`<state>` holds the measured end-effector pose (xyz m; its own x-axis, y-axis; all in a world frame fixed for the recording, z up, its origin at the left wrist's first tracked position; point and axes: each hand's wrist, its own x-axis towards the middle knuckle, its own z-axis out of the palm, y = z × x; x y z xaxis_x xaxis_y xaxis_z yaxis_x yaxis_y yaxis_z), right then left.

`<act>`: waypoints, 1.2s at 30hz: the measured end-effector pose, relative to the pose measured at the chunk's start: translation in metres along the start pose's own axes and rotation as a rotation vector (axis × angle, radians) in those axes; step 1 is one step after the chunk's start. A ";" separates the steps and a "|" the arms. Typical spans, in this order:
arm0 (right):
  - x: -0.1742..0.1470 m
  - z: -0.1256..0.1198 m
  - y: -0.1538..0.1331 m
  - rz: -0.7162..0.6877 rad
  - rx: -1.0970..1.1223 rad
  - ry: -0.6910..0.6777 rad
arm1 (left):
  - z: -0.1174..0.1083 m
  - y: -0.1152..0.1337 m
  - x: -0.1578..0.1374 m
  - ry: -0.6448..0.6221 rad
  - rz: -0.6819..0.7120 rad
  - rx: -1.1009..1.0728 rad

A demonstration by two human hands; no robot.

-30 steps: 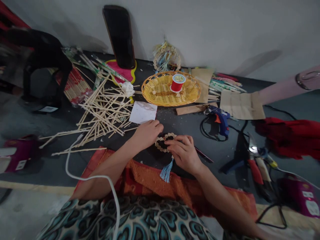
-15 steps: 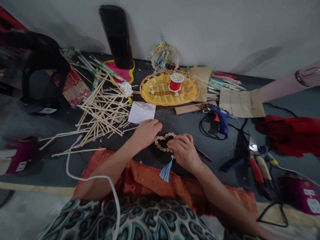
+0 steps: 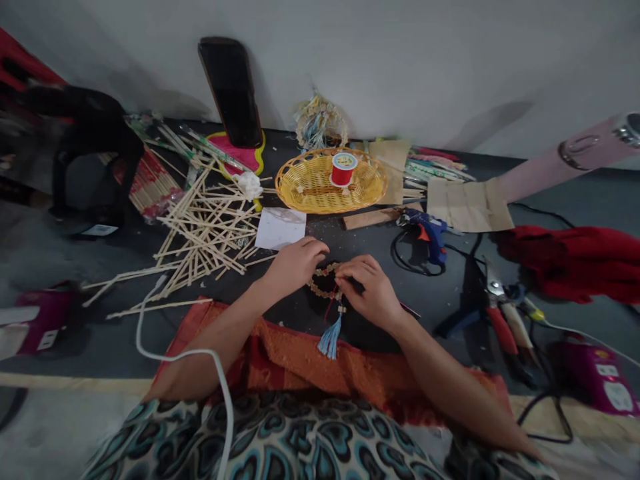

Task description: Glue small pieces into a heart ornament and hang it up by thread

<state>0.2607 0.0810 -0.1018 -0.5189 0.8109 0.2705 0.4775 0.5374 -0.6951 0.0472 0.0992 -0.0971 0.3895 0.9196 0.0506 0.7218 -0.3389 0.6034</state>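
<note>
A small ring of pale beads (image 3: 321, 293) lies between my hands on the dark tabletop, with a light blue tassel (image 3: 330, 338) hanging from its near side. A bit of red thread (image 3: 329, 309) shows by the ring. My left hand (image 3: 293, 268) is at the ring's upper left, its fingers bent and the fingertips drawn together; what they pinch, if anything, is too small to make out. My right hand (image 3: 369, 291) grips the ring's right side with thumb and fingertips.
A yellow basket (image 3: 285, 190) holds a red thread spool (image 3: 342, 171). Thin wooden sticks (image 3: 200, 230) lie in a heap on the left, near white paper (image 3: 281, 228). On the right are a blue glue gun (image 3: 434, 239), pliers (image 3: 500, 313) and red cloth (image 3: 575, 263). A white cable (image 3: 180, 357) crosses my left forearm.
My right hand's fingers have loosened and lifted slightly, uncovering more of the ring and the red thread. My left fingertips have shifted a little toward the right. The view has moved slightly.
</note>
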 end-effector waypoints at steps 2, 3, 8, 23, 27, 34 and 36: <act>0.012 -0.004 0.002 -0.011 0.055 -0.001 | -0.002 0.005 0.003 0.032 -0.016 -0.107; 0.018 -0.006 0.003 -0.004 0.078 -0.002 | -0.003 0.007 0.004 0.041 -0.025 -0.154; 0.044 -0.010 0.009 0.160 0.220 -0.035 | -0.001 0.006 0.013 0.093 -0.138 -0.432; 0.077 -0.019 0.024 0.167 0.290 0.015 | 0.004 -0.002 0.033 0.067 -0.183 -0.835; 0.072 -0.021 0.025 0.178 0.311 0.032 | -0.004 -0.001 0.028 0.046 -0.065 -0.565; 0.031 -0.025 0.008 0.314 0.633 -0.003 | -0.020 -0.006 0.026 -0.166 0.214 0.134; 0.016 -0.024 0.002 0.317 0.660 -0.037 | -0.020 -0.010 0.028 -0.209 0.253 0.199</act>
<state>0.2702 0.1004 -0.0830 -0.4557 0.8898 -0.0246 0.0879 0.0175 -0.9960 0.0397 0.1321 -0.0861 0.6627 0.7489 0.0023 0.6771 -0.6005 0.4254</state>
